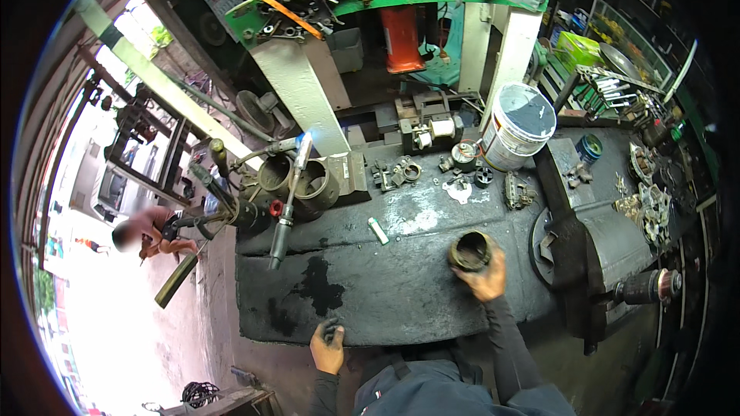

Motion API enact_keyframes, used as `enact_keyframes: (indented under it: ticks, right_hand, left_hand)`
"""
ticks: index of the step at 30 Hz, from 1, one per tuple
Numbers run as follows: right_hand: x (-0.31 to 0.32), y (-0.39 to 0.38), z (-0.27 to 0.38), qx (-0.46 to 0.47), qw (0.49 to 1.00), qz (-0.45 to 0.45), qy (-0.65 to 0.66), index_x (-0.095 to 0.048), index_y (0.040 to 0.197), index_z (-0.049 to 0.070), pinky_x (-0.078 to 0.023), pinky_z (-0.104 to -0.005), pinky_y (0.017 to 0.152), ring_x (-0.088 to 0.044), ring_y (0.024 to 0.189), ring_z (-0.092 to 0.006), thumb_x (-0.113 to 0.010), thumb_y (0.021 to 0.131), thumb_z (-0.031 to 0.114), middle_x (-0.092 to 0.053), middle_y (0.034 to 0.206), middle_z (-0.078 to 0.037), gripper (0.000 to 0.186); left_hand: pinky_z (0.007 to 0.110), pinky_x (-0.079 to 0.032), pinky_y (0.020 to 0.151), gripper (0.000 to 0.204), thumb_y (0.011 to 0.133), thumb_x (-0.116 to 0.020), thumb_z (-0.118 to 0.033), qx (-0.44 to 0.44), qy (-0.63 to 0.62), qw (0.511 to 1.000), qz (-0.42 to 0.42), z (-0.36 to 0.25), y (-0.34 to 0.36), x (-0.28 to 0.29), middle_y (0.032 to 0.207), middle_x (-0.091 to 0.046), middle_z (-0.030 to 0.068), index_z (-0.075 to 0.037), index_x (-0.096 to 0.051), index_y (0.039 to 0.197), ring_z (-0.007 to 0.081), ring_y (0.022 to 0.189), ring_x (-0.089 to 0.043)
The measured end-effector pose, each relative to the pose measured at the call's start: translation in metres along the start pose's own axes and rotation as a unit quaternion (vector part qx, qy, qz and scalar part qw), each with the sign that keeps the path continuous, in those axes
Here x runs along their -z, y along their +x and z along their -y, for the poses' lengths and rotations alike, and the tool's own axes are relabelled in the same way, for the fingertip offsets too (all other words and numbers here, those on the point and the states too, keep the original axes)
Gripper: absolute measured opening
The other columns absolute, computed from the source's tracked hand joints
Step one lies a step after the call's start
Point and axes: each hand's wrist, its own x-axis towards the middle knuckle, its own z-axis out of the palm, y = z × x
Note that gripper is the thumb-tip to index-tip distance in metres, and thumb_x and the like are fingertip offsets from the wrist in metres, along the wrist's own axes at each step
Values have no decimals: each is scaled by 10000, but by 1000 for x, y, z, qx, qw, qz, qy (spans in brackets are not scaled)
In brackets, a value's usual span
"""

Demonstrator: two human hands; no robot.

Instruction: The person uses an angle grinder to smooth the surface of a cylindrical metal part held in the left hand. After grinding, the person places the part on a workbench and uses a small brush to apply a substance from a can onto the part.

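Observation:
A hollow, grimy metal cylinder (470, 247) is in my right hand (483, 277), whose fingers wrap round its side, on the right half of the dark metal bench (408, 293). My left hand (327, 345) is at the bench's front edge with its fingers curled and blackened; whatever it may hold is too small to make out. Above it lies a dark wet stain (320, 285) on the bench top. A small white-and-green tube (378, 230) lies mid-bench, left of the cylinder.
Small metal parts (519, 191), a white bucket (516, 131) and two open cylinders (312, 192) line the bench's back. Hand tools (280, 235) stand at its left end. A shaft fixture (651, 286) juts out at right. Another person (158, 231) crouches off to the left.

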Motion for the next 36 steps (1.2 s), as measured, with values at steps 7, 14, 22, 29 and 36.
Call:
enact_keyframes:
  ticks: [7, 14, 22, 29, 36]
  right_hand:
    - [43, -54, -42, -41, 991, -37, -123, -531, 1408, -30, -455, -485, 1072, -584, 1228, -415, -999, 601, 239, -619, 1325, -258, 971]
    - [-44, -102, 51, -58, 975, 204, -68, -760, 982, 8, -563, -456, 815, -721, 914, -377, -816, 850, 337, -741, 957, -213, 359]
    - [-280, 162, 82, -66, 984, -71, -152, -610, 1175, -32, -508, -477, 990, -620, 1141, -420, -884, 766, 388, -659, 1168, -243, 647]
    - [-293, 187, 105, -97, 965, 13, -242, -618, 1186, -14, -518, -488, 1016, -611, 1215, -427, -793, 785, 255, -636, 1270, -248, 514]
    - [-279, 163, 97, -43, 986, -40, -159, -704, 948, -9, -557, -498, 857, -704, 979, -431, -759, 799, 251, -726, 993, -249, 305]
  left_hand:
    - [292, -535, 836, 264, 939, -733, -111, -46, -7, 999, 26, -21, 9, -32, 995, -739, 96, 17, -697, 1168, 149, 904, -679]
    - [292, -541, 814, 246, 931, -734, -102, 9, 25, 1000, 9, -11, -3, -21, 957, -750, 90, 9, -715, 1149, 132, 836, -674]
    - [293, -542, 831, 273, 937, -764, -153, -13, -66, 997, -26, 29, -6, 56, 977, -749, 97, 30, -709, 1131, 146, 899, -686]
    - [246, -525, 721, 224, 1000, -705, -122, 72, -49, 994, -62, 99, -29, 125, 963, -692, -10, -30, -690, 1204, 84, 816, -619]
    - [270, -544, 760, 235, 952, -727, -99, 53, -64, 996, -32, 61, -8, 119, 920, -720, 60, 20, -694, 1151, 115, 829, -665]
